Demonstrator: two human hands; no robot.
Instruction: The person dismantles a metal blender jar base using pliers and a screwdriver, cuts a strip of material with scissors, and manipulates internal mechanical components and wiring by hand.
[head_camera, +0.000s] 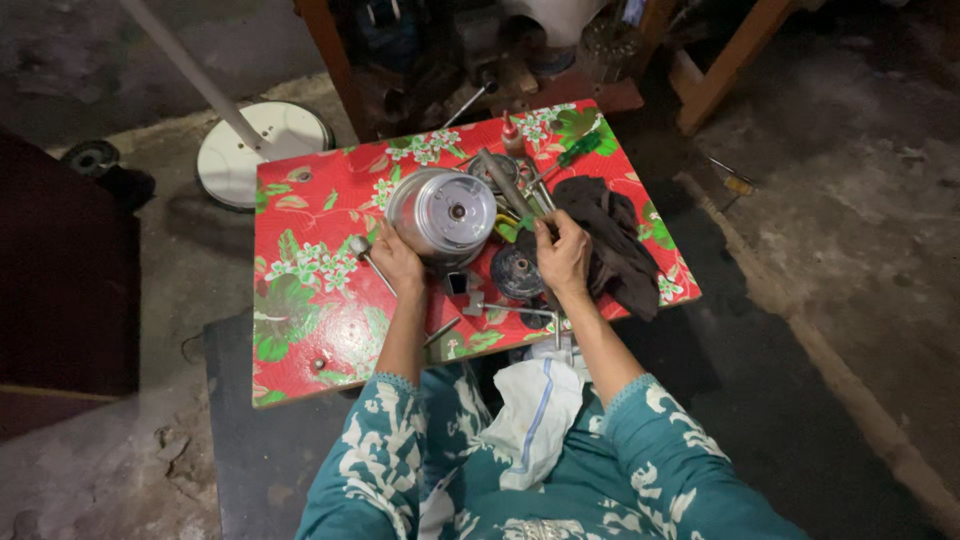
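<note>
Left hand (397, 262): fingers curled against the lower left side of the round metal motor housing (443, 213), steadying it; whether they close fully round the rim cannot be told. Housing stands near the middle of the low table (300, 330), which wears a red flowered cover.

Right hand (564, 255): fingers drawn together among the bunch of tools (515, 190) just right of the housing, seemingly pinching one; which tool cannot be told.

Handling note, as a judgement: the housing looks heavy and smooth, so the steadying hand does best pressing low and firm to stop it rolling, while the other hand draws a single tool out without dragging its neighbours off the table edge.

Count:
- Motor housing, silver, round: one.
- Dark disc-shaped part (518, 272), just below the right hand: one.
- Green-handled screwdriver (583, 148), far corner: one.
- Small red-capped bottle (512, 133), far edge: one.
- Dark cloth (612, 240), bunched at the right edge: one.
- Metal rods or keys on the near table, one by the left wrist (366, 255): about three; exact number unclear.
- White cloth (535, 420) on the lap: one.
- White round plate (262, 150) on the floor beyond the table: one.
</note>
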